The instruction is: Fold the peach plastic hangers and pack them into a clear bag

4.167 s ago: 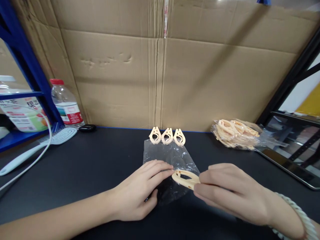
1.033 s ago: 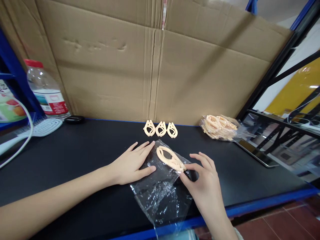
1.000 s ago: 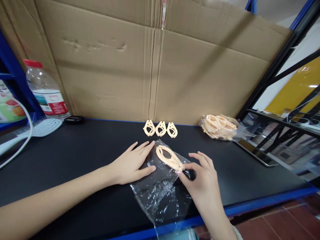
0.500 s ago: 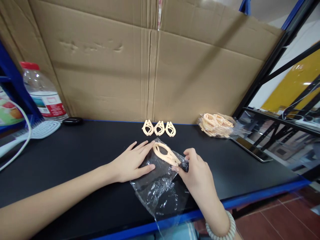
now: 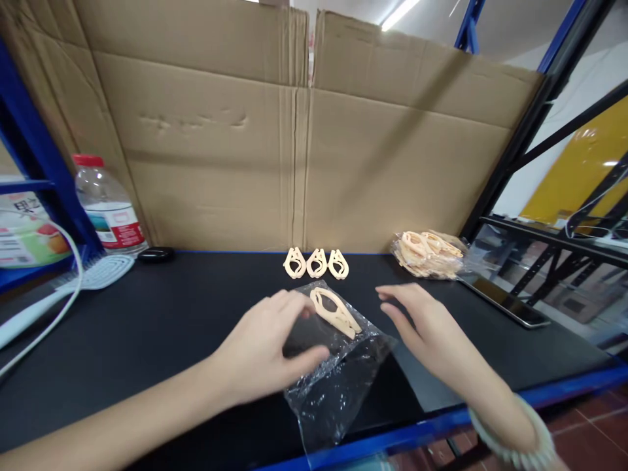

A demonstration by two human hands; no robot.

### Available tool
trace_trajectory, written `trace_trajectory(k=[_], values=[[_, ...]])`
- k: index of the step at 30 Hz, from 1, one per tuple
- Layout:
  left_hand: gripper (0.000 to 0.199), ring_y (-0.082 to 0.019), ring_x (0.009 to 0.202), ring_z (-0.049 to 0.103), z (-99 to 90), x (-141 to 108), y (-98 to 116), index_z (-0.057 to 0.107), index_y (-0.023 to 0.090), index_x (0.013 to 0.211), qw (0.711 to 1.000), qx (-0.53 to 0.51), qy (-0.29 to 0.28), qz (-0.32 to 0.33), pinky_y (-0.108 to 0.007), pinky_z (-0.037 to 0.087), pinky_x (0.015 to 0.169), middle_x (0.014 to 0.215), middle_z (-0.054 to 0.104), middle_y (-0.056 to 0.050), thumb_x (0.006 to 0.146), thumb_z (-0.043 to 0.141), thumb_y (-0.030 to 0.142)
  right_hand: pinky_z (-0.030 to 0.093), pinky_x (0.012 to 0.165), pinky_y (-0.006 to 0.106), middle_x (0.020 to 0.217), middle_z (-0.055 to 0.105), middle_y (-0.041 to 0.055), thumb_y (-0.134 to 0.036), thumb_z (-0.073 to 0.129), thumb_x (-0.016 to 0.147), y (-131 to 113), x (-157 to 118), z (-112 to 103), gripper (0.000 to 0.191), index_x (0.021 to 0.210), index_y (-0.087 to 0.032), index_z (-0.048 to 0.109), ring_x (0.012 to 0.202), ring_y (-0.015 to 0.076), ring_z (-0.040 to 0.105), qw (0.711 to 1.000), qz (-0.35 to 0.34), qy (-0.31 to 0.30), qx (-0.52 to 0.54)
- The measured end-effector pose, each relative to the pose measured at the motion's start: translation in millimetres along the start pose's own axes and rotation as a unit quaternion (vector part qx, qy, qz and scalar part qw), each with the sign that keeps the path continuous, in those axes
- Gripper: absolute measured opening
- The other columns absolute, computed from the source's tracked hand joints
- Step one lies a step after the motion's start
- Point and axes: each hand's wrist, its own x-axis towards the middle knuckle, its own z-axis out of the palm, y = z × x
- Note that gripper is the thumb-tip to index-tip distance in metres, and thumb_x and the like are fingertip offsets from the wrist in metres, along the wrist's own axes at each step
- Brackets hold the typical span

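A cream folding hanger [image 5: 335, 311], folded up, lies in a clear plastic bag [image 5: 333, 399] on the black tabletop. My left hand [image 5: 267, 343] hovers over the bag's left side, thumb and fingers apart, with nothing in it. To the right of the bag, my right hand [image 5: 424, 327] is raised off it, also open, its thumb and fingers pointing toward the hanger. Behind the bag, three more folded hangers [image 5: 316, 263] of the same kind stand in a row near the cardboard.
A pile of bagged hangers [image 5: 426, 255] sits at the back right, beside a flat tablet-like device [image 5: 505, 301]. On the left are a plastic bottle [image 5: 110, 209], a hairbrush [image 5: 105, 271], a black oval object [image 5: 156, 254] and a white cable [image 5: 73, 288]. Cardboard [image 5: 206, 163] walls the back.
Both hands have lifted from the bag; the right has let go of its edge and moved right. The hanger stays in the bag. My view has tilted up slightly.
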Motion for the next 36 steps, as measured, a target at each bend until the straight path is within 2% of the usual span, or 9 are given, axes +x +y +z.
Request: trace_trajectory(k=[4,8,14,17,20,22,25,30,36], values=[[0.028,-0.024,0.079,0.055,9.0,-18,25,0.048,0.021,0.090,0.997,-0.027,-0.066,-0.002,-0.037,0.045,0.069,0.088,0.058,-0.003,0.071,0.066,0.032,0.044,0.100,0.045,0.125,0.060,0.0096,-0.006,0.043,0.087,37,71,20,0.049,0.134,-0.021,0.048,0.118,0.0238,0.053,0.978,-0.161,-0.124,-0.053],[0.019,-0.021,0.075,0.053,18.8,-24,29,0.044,0.022,0.085,0.997,-0.039,-0.072,-0.003,-0.034,0.044,0.066,0.085,0.057,-0.001,0.072,0.057,0.018,0.039,0.105,0.042,0.145,0.044,0.0124,0.010,0.041,0.071,76,130,68,0.076,0.142,-0.017,0.038,0.132,0.0224,0.040,0.951,-0.173,-0.225,-0.124],[0.023,-0.019,0.072,0.054,25.3,-26,22,0.041,0.022,0.085,0.998,-0.027,-0.047,0.042,-0.032,0.046,0.063,0.083,0.057,-0.001,0.072,0.048,0.006,0.041,0.098,0.042,0.146,0.040,0.0167,0.008,0.047,0.071,92,152,97,0.068,0.134,-0.017,0.050,0.131,0.0274,0.040,0.948,-0.154,-0.235,-0.150],[0.019,-0.019,0.070,0.055,27.7,-27,18,0.041,0.022,0.085,0.996,-0.014,-0.044,0.077,-0.031,0.048,0.060,0.083,0.057,-0.002,0.078,0.040,0.004,0.039,0.098,0.042,0.139,0.048,0.0179,0.002,0.051,0.074,94,146,82,0.047,0.117,-0.013,0.062,0.127,0.0295,0.043,0.951,-0.143,-0.229,-0.149],[0.022,-0.019,0.078,0.060,28.5,-28,14,0.046,0.020,0.084,0.993,-0.011,-0.034,0.113,-0.032,0.053,0.066,0.095,0.061,-0.006,0.080,0.037,0.001,0.044,0.090,0.036,0.110,0.066,0.0139,0.000,0.057,0.069,98,130,57,0.034,0.099,-0.013,0.069,0.105,0.0258,0.059,0.950,-0.126,-0.252,-0.134],[0.025,-0.021,0.086,0.062,28.0,-29,12,0.052,0.019,0.088,0.991,0.001,-0.023,0.134,-0.034,0.055,0.072,0.107,0.062,-0.008,0.080,0.037,0.000,0.047,0.084,0.031,0.096,0.070,0.0092,-0.003,0.056,0.072,101,112,40,0.031,0.097,-0.014,0.070,0.090,0.0208,0.063,0.951,-0.114,-0.265,-0.116],[0.028,-0.023,0.088,0.062,26.5,-30,13,0.058,0.016,0.093,0.986,0.022,-0.014,0.164,-0.036,0.057,0.075,0.111,0.064,-0.010,0.081,0.038,0.000,0.047,0.087,0.029,0.104,0.068,0.0074,-0.011,0.050,0.084,101,76,17,0.030,0.108,-0.016,0.067,0.092,0.0175,0.062,0.958,-0.114,-0.254,-0.074],[0.025,-0.023,0.085,0.061,23.2,-29,16,0.060,0.014,0.096,0.984,0.030,0.001,0.173,-0.037,0.056,0.076,0.103,0.066,-0.011,0.088,0.039,0.006,0.049,0.087,0.033,0.106,0.064,0.0087,-0.023,0.042,0.094,91,19,-8,0.027,0.103,-0.018,0.067,0.096,0.0183,0.062,0.986,-0.108,-0.126,0.012],[0.018,-0.024,0.083,0.060,20.2,-36,11,0.053,0.018,0.102,0.995,0.034,-0.028,0.089,-0.037,0.054,0.069,0.094,0.061,-0.008,0.086,0.045,0.014,0.052,0.072,0.030,0.086,0.068,0.0044,-0.025,0.053,0.092,56,-15,-28,0.012,0.091,-0.020,0.064,0.079,0.0175,0.065,0.993,-0.098,0.071,-0.011]])
